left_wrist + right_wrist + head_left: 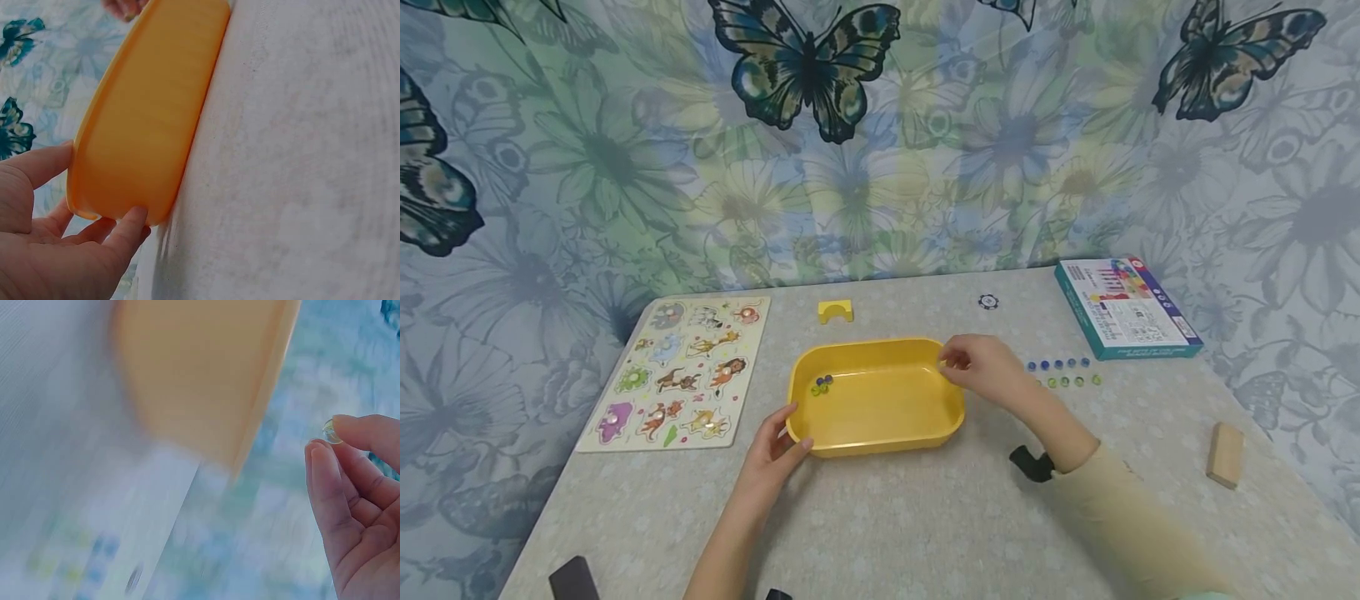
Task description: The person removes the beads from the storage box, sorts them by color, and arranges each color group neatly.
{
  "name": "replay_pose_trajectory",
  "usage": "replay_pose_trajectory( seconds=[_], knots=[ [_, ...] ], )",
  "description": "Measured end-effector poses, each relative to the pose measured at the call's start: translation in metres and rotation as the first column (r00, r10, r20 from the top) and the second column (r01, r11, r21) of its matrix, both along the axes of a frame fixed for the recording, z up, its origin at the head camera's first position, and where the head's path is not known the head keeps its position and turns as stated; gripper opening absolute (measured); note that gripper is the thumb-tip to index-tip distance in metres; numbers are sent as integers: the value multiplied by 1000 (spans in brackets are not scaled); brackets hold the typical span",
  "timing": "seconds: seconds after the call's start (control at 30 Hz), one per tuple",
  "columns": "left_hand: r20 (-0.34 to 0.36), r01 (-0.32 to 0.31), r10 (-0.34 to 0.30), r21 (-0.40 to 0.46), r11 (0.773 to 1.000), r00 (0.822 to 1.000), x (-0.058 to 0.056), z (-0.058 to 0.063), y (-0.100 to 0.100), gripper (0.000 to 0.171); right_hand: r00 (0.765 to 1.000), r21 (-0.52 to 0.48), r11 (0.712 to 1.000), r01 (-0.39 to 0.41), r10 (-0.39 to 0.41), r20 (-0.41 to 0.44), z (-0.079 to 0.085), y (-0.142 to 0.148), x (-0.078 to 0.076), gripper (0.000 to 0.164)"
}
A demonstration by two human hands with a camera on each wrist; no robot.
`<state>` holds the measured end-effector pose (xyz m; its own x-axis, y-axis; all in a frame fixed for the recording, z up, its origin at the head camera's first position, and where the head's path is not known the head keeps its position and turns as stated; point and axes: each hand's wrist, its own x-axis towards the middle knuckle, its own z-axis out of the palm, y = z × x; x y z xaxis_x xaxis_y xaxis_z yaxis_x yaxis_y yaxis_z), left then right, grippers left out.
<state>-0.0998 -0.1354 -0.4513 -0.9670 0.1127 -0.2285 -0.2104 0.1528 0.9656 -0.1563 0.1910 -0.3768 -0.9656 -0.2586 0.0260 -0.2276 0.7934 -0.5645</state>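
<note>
A yellow plastic tray [883,412] stands at the middle of the table. My left hand [772,450] holds its left end, thumb and fingers spread against the rim and wall. Above the tray's right end, my right hand [988,368] pinches a clear glass marble with a greenish tint [331,431] between thumb and fingertips; the head view hides this marble. Inside the tray, near its left wall, lies a small cluster of blue and green marbles [822,387]. Right of the tray sit a row of blue marbles [1059,364] and a row of green marbles [1065,382].
An animal puzzle board [681,375] lies at the left. Behind the tray are a yellow arch block [836,311] and a poker chip [988,302]. A boxed game [1127,308] lies at the back right, a wooden block [1226,455] at the right, a dark block [574,578] front left.
</note>
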Motion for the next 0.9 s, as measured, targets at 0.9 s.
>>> replay_pose_trajectory(
  seconds=[0.9],
  knots=[
    [-3,-1,1,7,1000,1000,1,0,0,58,981,166,978,129,-150,120,-65,109,22,12]
  ],
)
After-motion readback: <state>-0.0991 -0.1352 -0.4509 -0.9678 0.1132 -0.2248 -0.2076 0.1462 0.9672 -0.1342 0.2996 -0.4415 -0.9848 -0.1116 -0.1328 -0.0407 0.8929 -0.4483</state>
